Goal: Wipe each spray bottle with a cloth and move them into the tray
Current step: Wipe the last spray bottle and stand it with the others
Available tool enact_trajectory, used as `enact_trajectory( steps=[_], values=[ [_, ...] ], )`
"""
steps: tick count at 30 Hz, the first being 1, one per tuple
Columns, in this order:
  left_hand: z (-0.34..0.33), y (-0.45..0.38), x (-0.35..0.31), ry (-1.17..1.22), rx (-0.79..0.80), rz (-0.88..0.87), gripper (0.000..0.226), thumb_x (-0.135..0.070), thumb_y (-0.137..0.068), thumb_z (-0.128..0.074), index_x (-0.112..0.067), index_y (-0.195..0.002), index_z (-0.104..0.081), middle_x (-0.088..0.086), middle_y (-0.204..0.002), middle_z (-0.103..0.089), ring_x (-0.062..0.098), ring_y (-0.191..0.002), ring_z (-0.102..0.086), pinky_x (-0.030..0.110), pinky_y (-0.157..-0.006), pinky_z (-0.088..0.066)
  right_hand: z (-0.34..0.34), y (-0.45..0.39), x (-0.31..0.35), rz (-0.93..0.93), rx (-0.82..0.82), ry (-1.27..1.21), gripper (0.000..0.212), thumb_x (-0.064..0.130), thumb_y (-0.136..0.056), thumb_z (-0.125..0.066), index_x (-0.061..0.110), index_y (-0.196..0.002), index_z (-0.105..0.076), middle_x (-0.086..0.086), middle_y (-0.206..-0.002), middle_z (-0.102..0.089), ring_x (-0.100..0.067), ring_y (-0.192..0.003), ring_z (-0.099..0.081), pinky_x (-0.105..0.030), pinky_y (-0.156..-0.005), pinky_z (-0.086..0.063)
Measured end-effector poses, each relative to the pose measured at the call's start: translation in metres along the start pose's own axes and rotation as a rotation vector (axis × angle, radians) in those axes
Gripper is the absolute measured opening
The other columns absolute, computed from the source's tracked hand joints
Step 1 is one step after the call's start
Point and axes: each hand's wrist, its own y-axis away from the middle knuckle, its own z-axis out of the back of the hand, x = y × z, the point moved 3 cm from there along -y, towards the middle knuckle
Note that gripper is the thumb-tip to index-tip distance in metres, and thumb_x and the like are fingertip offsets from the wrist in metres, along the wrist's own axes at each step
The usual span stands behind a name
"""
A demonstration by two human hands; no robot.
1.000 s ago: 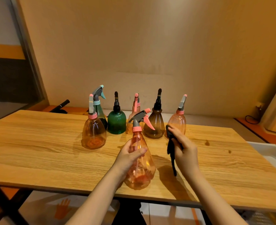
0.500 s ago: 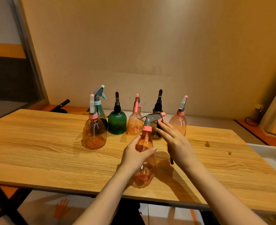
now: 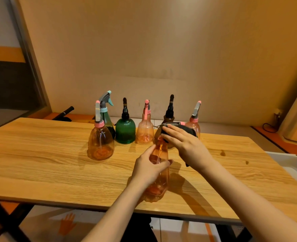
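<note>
A pink see-through spray bottle (image 3: 159, 173) stands low in the middle of the frame, near the front edge of a wooden table (image 3: 39, 163). The left hand (image 3: 148, 167) grips its narrow upper body, fingers and thumb curled round it. The right hand (image 3: 186, 143) lies over the bottle's grey spray head, its fingers fairly straight, pressing a dark cloth (image 3: 188, 132) onto the head; a strip of the cloth hangs below the wrist. Whether the thumb pinches the cloth from underneath cannot be told.

Behind, toward the middle of the frame, six more bottles stand upright in a loose row: a pink one with a pink collar (image 3: 100, 142) nearest and furthest left, a teal-capped one (image 3: 107, 109) just behind it, a dark green one (image 3: 125, 131), a pale pink one (image 3: 145, 130), a brown one with a black head (image 3: 169, 110) partly hidden by the right hand, and another pink one (image 3: 195, 119). At the right edge of the frame, a white tray (image 3: 294, 163) sits beside the table's end.
</note>
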Motion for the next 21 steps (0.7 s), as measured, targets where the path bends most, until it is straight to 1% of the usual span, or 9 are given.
enact_trajectory(
  steps=[3, 6, 7, 10, 12, 14, 16, 19, 21],
  values=[
    [0.002, 0.0, 0.002, 0.013, 0.001, 0.021, 0.077, -0.032, -0.08, -0.076, -0.023, -0.145, -0.037, -0.011, -0.116, -0.051, 0.004, -0.104, -0.044, 0.023, -0.088, -0.037, 0.004, 0.013, -0.018, -0.135, -0.023, -0.011, 0.074, -0.03, -0.048, -0.067, -0.001, -0.115, -0.062, -0.02, -0.125, -0.057, -0.036, -0.118, -0.052, -0.048, -0.097, -0.036],
    [0.001, -0.001, 0.001, -0.017, 0.018, 0.026, 0.081, -0.035, -0.078, -0.077, -0.023, -0.146, -0.035, -0.005, -0.128, -0.052, 0.007, -0.108, -0.045, 0.025, -0.092, -0.039, 0.014, 0.012, -0.02, -0.17, -0.055, -0.036, 0.069, -0.028, -0.053, -0.071, -0.002, -0.116, -0.061, -0.02, -0.124, -0.057, -0.035, -0.118, -0.053, -0.045, -0.098, -0.036],
    [-0.001, -0.001, 0.001, -0.031, 0.023, 0.024, 0.08, -0.035, -0.077, -0.078, -0.024, -0.145, -0.037, -0.004, -0.128, -0.054, 0.008, -0.108, -0.048, 0.026, -0.092, -0.041, 0.016, 0.007, -0.017, -0.159, -0.064, -0.047, 0.066, -0.026, -0.055, -0.072, -0.002, -0.116, -0.061, -0.02, -0.125, -0.057, -0.035, -0.118, -0.052, -0.044, -0.099, -0.036],
    [-0.005, -0.002, -0.001, -0.065, 0.019, -0.007, 0.067, -0.035, -0.077, -0.078, -0.027, -0.136, -0.047, -0.008, -0.114, -0.061, 0.012, -0.108, -0.058, 0.026, -0.089, -0.046, 0.016, -0.01, -0.005, -0.085, -0.035, -0.039, 0.063, -0.022, -0.059, -0.072, 0.0, -0.117, -0.061, -0.018, -0.126, -0.057, -0.034, -0.119, -0.052, -0.042, -0.097, -0.034],
    [-0.004, -0.001, 0.001, -0.072, 0.01, -0.01, 0.07, -0.036, -0.077, -0.078, -0.027, -0.139, -0.045, -0.009, -0.115, -0.059, 0.01, -0.107, -0.055, 0.024, -0.088, -0.043, 0.008, -0.011, -0.004, -0.069, 0.003, -0.022, 0.065, -0.022, -0.057, -0.072, 0.001, -0.117, -0.062, -0.017, -0.125, -0.058, -0.034, -0.119, -0.052, -0.041, -0.095, -0.035],
    [-0.004, -0.001, 0.001, -0.084, 0.009, -0.017, 0.08, -0.039, -0.075, -0.078, -0.026, -0.144, -0.04, -0.008, -0.124, -0.057, 0.007, -0.108, -0.051, 0.022, -0.089, -0.04, 0.005, -0.002, -0.013, -0.145, -0.018, -0.043, 0.065, -0.023, -0.057, -0.073, 0.002, -0.116, -0.062, -0.017, -0.125, -0.058, -0.033, -0.118, -0.053, -0.042, -0.096, -0.038],
    [-0.004, -0.003, -0.001, -0.13, 0.01, -0.042, 0.082, -0.042, -0.075, -0.078, -0.027, -0.145, -0.038, -0.007, -0.13, -0.057, 0.007, -0.11, -0.051, 0.021, -0.089, -0.04, 0.006, 0.006, -0.019, -0.231, -0.065, -0.073, 0.061, -0.022, -0.057, -0.074, 0.0, -0.114, -0.063, -0.018, -0.122, -0.059, -0.034, -0.115, -0.055, -0.044, -0.096, -0.039],
    [-0.003, -0.004, -0.001, -0.137, 0.008, -0.051, 0.082, -0.041, -0.075, -0.078, -0.026, -0.146, -0.038, -0.004, -0.132, -0.057, 0.01, -0.115, -0.053, 0.022, -0.091, -0.041, 0.008, 0.012, -0.022, -0.328, -0.115, -0.091, 0.051, -0.017, -0.065, -0.072, -0.001, -0.113, -0.063, -0.019, -0.121, -0.06, -0.035, -0.113, -0.056, -0.045, -0.098, -0.035],
    [-0.003, -0.003, 0.001, -0.127, -0.011, -0.059, 0.082, -0.04, -0.075, -0.078, -0.026, -0.145, -0.039, -0.005, -0.129, -0.059, 0.01, -0.114, -0.055, 0.022, -0.092, -0.042, 0.012, 0.019, -0.031, -0.458, -0.169, -0.142, 0.048, -0.019, -0.07, -0.065, 0.0, -0.114, -0.063, -0.018, -0.123, -0.059, -0.035, -0.112, -0.057, -0.044, -0.098, -0.039]
  ],
)
